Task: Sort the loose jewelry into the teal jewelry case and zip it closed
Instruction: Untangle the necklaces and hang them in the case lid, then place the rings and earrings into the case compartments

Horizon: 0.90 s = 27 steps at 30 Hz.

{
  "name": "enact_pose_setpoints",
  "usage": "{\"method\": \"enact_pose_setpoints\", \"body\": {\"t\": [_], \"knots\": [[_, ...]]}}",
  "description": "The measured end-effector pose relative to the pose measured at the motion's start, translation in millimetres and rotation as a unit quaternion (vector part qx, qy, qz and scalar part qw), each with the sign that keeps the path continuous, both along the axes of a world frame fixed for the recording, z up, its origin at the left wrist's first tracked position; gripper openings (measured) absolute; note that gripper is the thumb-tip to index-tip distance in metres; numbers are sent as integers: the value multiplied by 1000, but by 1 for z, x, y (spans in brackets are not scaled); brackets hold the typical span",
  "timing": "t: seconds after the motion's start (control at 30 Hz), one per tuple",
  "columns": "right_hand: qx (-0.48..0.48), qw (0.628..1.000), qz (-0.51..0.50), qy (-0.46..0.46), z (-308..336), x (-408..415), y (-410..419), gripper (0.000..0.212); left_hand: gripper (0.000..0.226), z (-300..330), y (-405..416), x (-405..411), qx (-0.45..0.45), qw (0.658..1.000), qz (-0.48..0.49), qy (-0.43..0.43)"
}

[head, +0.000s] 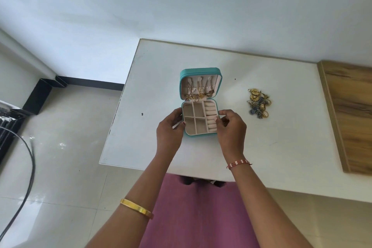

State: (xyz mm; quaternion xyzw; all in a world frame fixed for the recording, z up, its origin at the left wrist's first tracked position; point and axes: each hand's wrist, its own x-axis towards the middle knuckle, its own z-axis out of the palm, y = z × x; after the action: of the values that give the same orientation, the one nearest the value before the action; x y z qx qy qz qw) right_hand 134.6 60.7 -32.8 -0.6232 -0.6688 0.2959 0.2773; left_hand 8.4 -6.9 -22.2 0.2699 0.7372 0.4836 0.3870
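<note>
The teal jewelry case [201,70] lies open on the white table, lid tilted back. Gold necklaces [198,94] hang inside the lid. The beige tray below shows bare square compartments and ring rolls. My left hand [170,127] grips the case's left side, thumb at the rim. My right hand [231,127] holds the right side, fingers curled at the ring rolls. A heap of loose jewelry [258,102], gold and blue pieces, lies on the table to the right of the case, apart from both hands.
The white table [281,147] abuts a wall behind and a wooden board [350,115] on the right. Its left edge drops to a tiled floor with a black cable [30,159].
</note>
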Motion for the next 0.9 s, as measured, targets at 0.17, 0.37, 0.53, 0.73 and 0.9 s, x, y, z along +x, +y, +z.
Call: {"method": "enact_pose_setpoints", "body": {"t": [0.17,0.37,0.53,0.73,0.9], "knots": [[-12,1000,3,11,-2,7,4,20,38,2,7,3,-12,1000,7,-4],[-14,999,-7,38,7,22,-1,17,33,14,-1,20,2,994,106,32],[-12,998,-36,47,17,50,-2,13,33,32,6,51,19,995,99,19],[-12,995,-93,31,11,100,8,11,28,35,18,108,26,999,27,2],[15,997,-67,-27,6,117,30,22,29,27,29,141,0,1000,-29,2]]}}
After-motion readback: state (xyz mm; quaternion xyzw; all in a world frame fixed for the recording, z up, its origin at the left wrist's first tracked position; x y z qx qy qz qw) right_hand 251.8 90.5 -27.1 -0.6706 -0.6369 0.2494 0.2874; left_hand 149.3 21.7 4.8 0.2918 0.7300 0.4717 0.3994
